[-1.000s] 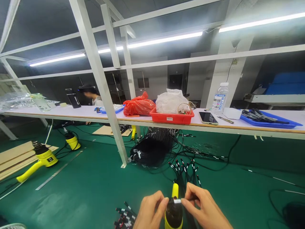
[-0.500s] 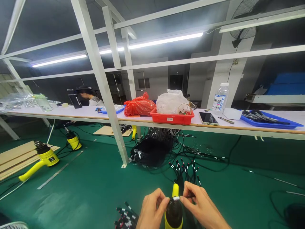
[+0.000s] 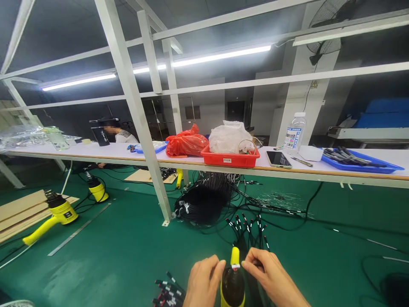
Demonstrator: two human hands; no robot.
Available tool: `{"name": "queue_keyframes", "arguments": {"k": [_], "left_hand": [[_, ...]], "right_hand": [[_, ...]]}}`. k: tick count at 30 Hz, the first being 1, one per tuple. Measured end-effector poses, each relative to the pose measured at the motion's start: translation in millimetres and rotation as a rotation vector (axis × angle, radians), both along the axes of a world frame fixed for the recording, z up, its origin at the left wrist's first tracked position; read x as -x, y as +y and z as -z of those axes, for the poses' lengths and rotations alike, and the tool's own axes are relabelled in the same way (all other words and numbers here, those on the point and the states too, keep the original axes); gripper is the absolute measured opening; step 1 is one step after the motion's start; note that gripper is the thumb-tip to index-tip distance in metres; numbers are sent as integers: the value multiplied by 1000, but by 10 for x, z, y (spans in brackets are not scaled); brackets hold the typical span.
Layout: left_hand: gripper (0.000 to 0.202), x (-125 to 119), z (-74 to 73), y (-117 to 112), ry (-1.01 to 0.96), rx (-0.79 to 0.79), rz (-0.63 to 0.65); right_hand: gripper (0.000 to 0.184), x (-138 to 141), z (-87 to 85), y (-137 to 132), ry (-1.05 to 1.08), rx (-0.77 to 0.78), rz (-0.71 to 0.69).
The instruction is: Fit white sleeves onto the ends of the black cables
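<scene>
A thin black cable with a short white sleeve point(image 3: 235, 266) lies across the gap between my hands, just over the dark nozzle end of an upright heat gun point(image 3: 232, 286) with yellow parts. My left hand point(image 3: 206, 279) pinches at the left side of the cable, thumb against forefinger. From the right, my right hand point(image 3: 273, 275) pinches the other side, its curled fingers partly hiding the cable. A little red shows by the sleeve. Left of my left hand lies a bundle of black cable ends point(image 3: 169, 291) with white and red marks. More marked cable ends point(image 3: 247, 228) stand beyond my hands.
A white bench point(image 3: 179, 162) carries a red tray point(image 3: 231, 160), a red bag point(image 3: 187, 143), a phone point(image 3: 279, 159), a bottle point(image 3: 295, 134) and a blue tray point(image 3: 380, 166). Coiled black cable point(image 3: 204, 204) lies beneath. Another heat gun point(image 3: 60, 213) rests left; a person point(image 3: 126, 135) sits behind.
My hands have moved slightly apart, with the white sleeve still over the heat gun. A hand of the other person now shows below the bench at the left.
</scene>
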State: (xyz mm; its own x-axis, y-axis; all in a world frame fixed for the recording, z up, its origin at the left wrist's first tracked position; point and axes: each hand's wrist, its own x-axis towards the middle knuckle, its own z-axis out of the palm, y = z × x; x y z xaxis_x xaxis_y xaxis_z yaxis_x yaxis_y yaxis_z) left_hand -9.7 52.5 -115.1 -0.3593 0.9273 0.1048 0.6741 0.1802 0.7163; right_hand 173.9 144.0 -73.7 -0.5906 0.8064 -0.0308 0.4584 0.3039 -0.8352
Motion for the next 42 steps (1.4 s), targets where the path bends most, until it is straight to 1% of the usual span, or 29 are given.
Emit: {"name": "queue_keyframes", "arguments": {"k": [2, 6, 8, 11, 13, 15, 18, 20, 21, 25, 27, 30, 32, 35, 37, 40, 42], "left_hand": [[47, 4, 7, 9, -6, -26, 21], [36, 9, -26, 14, -85, -84, 93], [37, 15, 27, 17, -76, -86, 89], [48, 28, 174, 28, -10, -82, 10], [53, 34, 226, 33, 16, -94, -24], [51, 36, 190, 32, -3, -115, 18], [45, 29, 40, 15, -59, -147, 86], [44, 21, -31, -1, -71, -145, 78], [45, 17, -42, -7, -67, -135, 64], [52, 9, 9, -1, -47, -113, 13], [48, 17, 16, 9, -56, -123, 45], [36, 36, -9, 7, -75, -129, 133], [36, 43, -3, -2, -78, -140, 115], [46, 43, 52, -5, -72, -141, 57], [50, 46, 77, 6, -61, -121, 71], [44, 65, 62, 27, -48, -134, 124], [40, 80, 56, 32, -52, -152, 134]], "right_hand": [[27, 2, 3, 5, 0, -14, 2], [21, 13, 6, 6, 14, -22, -6], [22, 7, 26, 7, 1, -27, -2], [31, -12, 60, 6, -60, -51, 29], [36, -18, 61, 4, -83, -69, 39], [36, -12, 41, 0, -57, -65, 22], [31, 8, 10, -2, 0, -36, -10], [31, 21, 12, 0, -23, -50, 5], [32, 27, 19, 1, -55, -69, 17], [40, 41, 45, -3, -140, -118, 0], [38, 39, 46, -11, -110, -110, -21], [32, 22, 37, -24, -56, -91, -42], [32, 16, 25, -26, -80, -80, -29], [38, 33, 0, -17, -164, -81, -29], [39, 52, -13, -8, -189, -97, -40], [35, 62, -17, -9, -154, -93, -26], [32, 56, -18, -21, -130, -76, -27]]}}
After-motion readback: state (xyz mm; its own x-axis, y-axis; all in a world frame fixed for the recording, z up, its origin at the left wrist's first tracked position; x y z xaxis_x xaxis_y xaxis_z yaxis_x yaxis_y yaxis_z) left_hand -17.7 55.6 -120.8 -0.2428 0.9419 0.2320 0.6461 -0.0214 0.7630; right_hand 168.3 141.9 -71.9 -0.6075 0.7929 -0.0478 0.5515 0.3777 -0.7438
